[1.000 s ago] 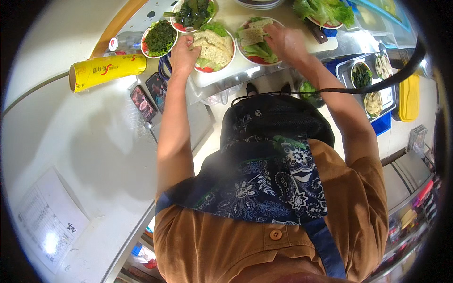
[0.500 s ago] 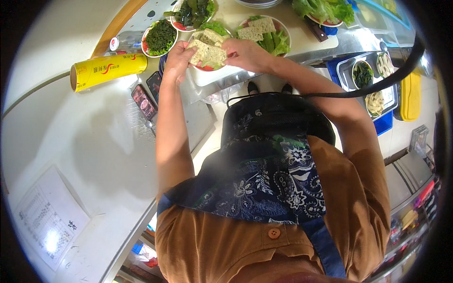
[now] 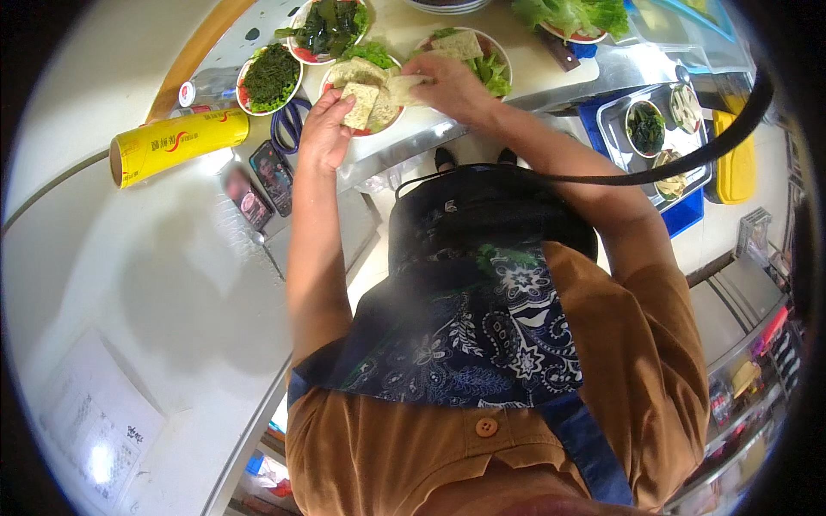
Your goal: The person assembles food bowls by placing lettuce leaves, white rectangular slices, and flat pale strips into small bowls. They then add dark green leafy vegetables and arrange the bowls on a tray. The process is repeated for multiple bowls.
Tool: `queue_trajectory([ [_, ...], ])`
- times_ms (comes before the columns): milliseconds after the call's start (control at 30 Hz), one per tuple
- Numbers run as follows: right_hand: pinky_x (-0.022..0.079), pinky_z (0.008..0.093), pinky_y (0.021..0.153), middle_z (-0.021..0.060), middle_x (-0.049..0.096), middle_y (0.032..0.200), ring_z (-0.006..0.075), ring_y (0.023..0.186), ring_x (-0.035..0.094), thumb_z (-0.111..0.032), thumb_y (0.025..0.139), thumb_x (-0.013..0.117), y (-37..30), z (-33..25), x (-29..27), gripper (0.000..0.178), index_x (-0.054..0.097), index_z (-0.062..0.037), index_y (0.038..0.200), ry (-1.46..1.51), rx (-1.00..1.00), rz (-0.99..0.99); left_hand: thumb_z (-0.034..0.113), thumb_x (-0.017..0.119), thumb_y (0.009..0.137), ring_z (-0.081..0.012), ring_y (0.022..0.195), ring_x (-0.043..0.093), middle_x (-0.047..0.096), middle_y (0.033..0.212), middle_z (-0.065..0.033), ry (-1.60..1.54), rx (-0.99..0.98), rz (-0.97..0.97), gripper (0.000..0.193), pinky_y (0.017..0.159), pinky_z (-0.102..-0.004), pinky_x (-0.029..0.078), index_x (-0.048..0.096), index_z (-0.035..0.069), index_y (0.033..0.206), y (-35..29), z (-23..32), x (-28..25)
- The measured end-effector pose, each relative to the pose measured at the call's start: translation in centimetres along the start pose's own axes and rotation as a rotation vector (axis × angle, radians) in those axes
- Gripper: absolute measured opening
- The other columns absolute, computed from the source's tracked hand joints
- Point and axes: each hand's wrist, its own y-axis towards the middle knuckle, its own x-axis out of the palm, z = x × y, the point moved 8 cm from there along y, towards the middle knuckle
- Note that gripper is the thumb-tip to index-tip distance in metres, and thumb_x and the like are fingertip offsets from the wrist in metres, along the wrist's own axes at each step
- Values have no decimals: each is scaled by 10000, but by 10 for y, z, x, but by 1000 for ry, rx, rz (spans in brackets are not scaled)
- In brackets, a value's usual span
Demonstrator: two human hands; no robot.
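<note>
My left hand (image 3: 329,127) pinches a pale, porous square slice (image 3: 362,104), which looks like bread or frozen tofu, over the front of a white bowl (image 3: 324,84). Green lettuce (image 3: 372,53) and more pale slices lie in that bowl. Just to the right, my right hand (image 3: 449,86) grips another thin pale slice (image 3: 406,89), smeared by motion. Behind my right hand is a second bowl (image 3: 509,70) with lettuce and similar square slices (image 3: 461,44).
Bowls of dark seaweed (image 3: 329,27) and chopped greens (image 3: 271,79) stand at left. Nearer lie blue-handled scissors (image 3: 286,127), two phones (image 3: 272,176) and a yellow film box (image 3: 179,146). A leafy bowl (image 3: 572,19) and dark knife handle (image 3: 561,53) are right, beyond a metal tray (image 3: 632,159).
My hands have moved apart slightly, and the slices between them are now separate, one in each hand. The whole view has shifted a little.
</note>
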Motion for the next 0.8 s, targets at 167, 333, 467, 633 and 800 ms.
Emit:
queue_trajectory([
  [167, 513, 361, 683, 145, 665, 915, 259, 768, 650, -130, 805, 637, -8, -2, -75, 258, 621, -62, 1054, -471, -220, 228, 41, 597, 868, -153, 888, 604, 631, 985, -31, 89, 55, -12, 142, 748, -325, 498, 587, 56, 1008, 1, 4, 6],
  [333, 491, 423, 723, 156, 657, 896, 323, 808, 630, -189, 798, 642, -8, 18, -92, 224, 626, -72, 988, -648, -153, 309, 38, 630, 848, -70, 705, 542, 587, 825, 28, 192, 97, -27, 116, 575, -226, 427, 589, 81, 947, 0, 5, 32],
  [467, 464, 446, 753, 148, 654, 864, 325, 828, 620, -188, 776, 656, -14, 10, -93, 218, 625, -79, 962, -818, -315, 447, 17, 628, 836, -55, 702, 521, 564, 808, 40, 277, 160, -33, 154, 580, -214, 421, 579, 90, 962, 2, 12, 56],
  [633, 484, 427, 736, 135, 664, 872, 320, 815, 627, -202, 775, 671, -9, 13, -100, 224, 626, -75, 953, -743, -263, 442, 17, 636, 827, -61, 694, 508, 551, 809, 19, 275, 144, 31, 208, 582, -207, 421, 579, 93, 1012, 7, 10, 69],
  [800, 510, 453, 703, 187, 651, 835, 389, 797, 624, -230, 788, 626, -2, 13, -104, 218, 616, -80, 946, -428, -251, 340, 4, 636, 819, -75, 683, 511, 546, 822, -1, 203, 155, -14, 295, 564, -214, 442, 555, 78, 1093, 8, 5, 78],
])
